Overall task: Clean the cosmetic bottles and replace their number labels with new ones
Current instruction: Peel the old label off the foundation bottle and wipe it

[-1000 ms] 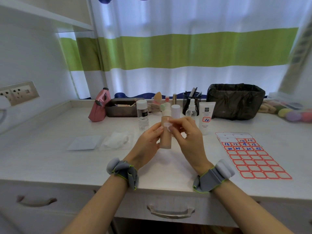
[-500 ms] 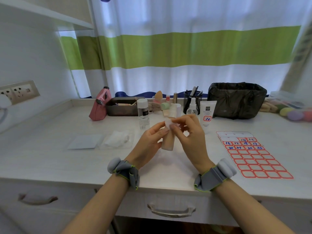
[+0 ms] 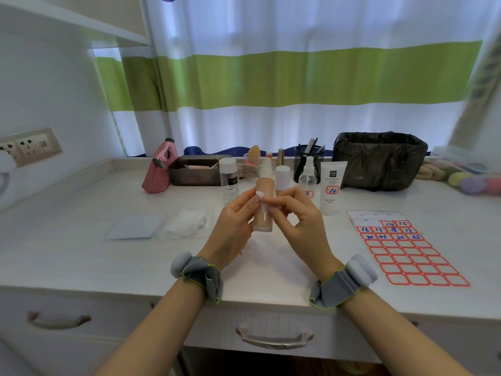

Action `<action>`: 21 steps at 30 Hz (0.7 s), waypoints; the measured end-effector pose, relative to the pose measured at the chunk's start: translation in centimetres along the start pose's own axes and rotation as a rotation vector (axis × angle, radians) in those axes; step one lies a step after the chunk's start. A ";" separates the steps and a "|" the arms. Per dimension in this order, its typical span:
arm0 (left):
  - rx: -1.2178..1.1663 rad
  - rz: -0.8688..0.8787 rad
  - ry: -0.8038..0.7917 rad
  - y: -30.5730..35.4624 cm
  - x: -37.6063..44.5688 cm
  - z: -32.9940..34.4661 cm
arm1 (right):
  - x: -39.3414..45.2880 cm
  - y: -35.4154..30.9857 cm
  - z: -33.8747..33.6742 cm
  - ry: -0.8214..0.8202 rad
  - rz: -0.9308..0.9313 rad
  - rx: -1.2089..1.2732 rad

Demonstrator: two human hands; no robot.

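A beige foundation bottle [image 3: 262,222] with a pale pump top is held upright above the desk, in front of me. My left hand [image 3: 233,226] grips it from the left side. My right hand [image 3: 301,226] pinches a small white label [image 3: 264,203] at the bottle's front with thumb and forefinger. The label looks partly lifted off the bottle. The red-bordered label sheet [image 3: 406,251], with blue handwritten numbers in its top rows, lies flat on the desk to the right.
Behind the hands stand a clear bottle [image 3: 229,180], a white-capped bottle [image 3: 282,179], a spray bottle [image 3: 307,177] and a white tube [image 3: 332,185] labelled 10. Cotton pads [image 3: 187,226] and a white square [image 3: 134,226] lie left. A black-lined bin [image 3: 379,161] sits back right.
The bottle was tilted half a second ago and now stands upright again. My right fingers have shifted on the label, which now shows more white between the fingertips.
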State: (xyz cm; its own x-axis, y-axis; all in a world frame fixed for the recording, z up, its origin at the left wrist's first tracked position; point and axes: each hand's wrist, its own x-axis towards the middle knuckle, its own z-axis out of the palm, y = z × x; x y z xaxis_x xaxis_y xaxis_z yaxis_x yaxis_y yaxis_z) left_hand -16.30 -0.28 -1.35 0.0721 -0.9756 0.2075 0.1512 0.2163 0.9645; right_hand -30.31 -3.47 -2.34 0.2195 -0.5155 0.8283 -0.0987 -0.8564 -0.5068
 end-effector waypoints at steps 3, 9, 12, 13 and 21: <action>0.009 -0.004 -0.009 0.0 0.0 0.2 | 0.1 0.1 0.0 0.046 0.034 -0.014; 0.030 -0.002 0.003 0.0 -0.1 0.2 | 0.4 0.6 -0.3 0.090 0.098 0.004; 0.040 0.034 0.042 0.1 -0.1 0.1 | 0.1 0.4 0.1 0.023 0.016 -0.028; 0.040 0.042 0.055 0.2 -0.1 0.1 | -0.1 0.3 0.2 0.004 -0.012 -0.026; 0.072 0.010 0.044 0.0 0.0 0.0 | -0.1 0.4 0.3 -0.015 -0.080 -0.069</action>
State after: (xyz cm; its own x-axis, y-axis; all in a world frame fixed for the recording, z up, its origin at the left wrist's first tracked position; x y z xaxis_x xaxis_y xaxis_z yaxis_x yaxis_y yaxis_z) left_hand -16.32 -0.29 -1.32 0.1167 -0.9704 0.2115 0.0787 0.2213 0.9720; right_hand -30.08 -3.75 -2.66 0.2435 -0.4453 0.8616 -0.1469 -0.8950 -0.4211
